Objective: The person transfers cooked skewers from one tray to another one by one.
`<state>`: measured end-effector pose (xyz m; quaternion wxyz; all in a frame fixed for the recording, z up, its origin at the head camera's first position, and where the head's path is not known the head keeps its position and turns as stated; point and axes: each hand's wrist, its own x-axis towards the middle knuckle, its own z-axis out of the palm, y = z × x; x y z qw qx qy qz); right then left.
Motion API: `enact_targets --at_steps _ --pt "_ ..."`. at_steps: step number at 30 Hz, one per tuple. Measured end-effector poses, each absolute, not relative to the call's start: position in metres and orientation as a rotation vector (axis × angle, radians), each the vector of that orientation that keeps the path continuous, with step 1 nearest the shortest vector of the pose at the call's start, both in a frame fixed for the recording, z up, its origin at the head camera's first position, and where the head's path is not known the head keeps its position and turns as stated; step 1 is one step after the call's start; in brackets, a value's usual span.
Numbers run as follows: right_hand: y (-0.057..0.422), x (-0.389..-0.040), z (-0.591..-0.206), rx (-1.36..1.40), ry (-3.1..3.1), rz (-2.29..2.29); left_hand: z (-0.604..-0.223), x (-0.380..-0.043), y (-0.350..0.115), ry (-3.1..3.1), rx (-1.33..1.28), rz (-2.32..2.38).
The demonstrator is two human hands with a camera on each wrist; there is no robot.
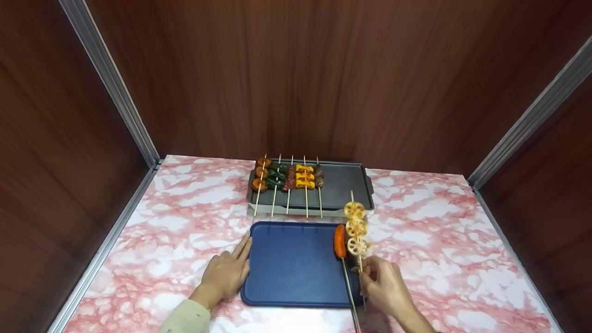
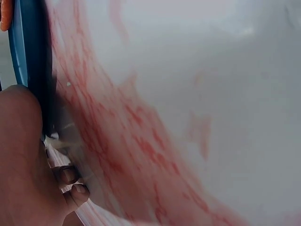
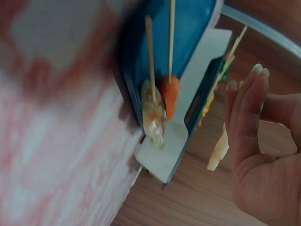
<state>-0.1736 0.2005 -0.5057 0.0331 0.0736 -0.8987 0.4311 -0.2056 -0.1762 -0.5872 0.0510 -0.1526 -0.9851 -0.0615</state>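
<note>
My right hand [image 1: 386,282] pinches the bare stick of a lotus root skewer [image 1: 356,227], whose several round slices rise above the tray's right edge. Part of its pale slices [image 3: 218,150] also shows in the right wrist view, beyond the fingers. Beside it a sausage skewer [image 1: 340,241] lies on the blue tray [image 1: 293,268], its stick sticking out over the front edge. Another skewer with a pale, glossy piece [image 3: 154,120] lies next to the sausage, mostly hidden in the head view. My left hand [image 1: 225,273] touches the tray's left rim with fairly straight fingers.
Behind the tray stands a dark griddle [image 1: 344,185] with a light base. Across its left part lie several skewers: round orange-brown slices [image 1: 260,185], green pieces [image 1: 276,180], red meat [image 1: 289,179], yellow pieces [image 1: 305,176] and brown pieces [image 1: 319,176]. Brown panels [image 1: 300,83] enclose the marbled table [image 1: 185,208].
</note>
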Motion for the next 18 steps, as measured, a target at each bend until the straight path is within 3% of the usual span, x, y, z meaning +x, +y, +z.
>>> enact_targets --at_steps 18 --pt "0.175 -0.154 -0.539 0.389 -2.801 1.090 -0.588 -0.206 -0.176 -3.016 -0.448 -0.189"
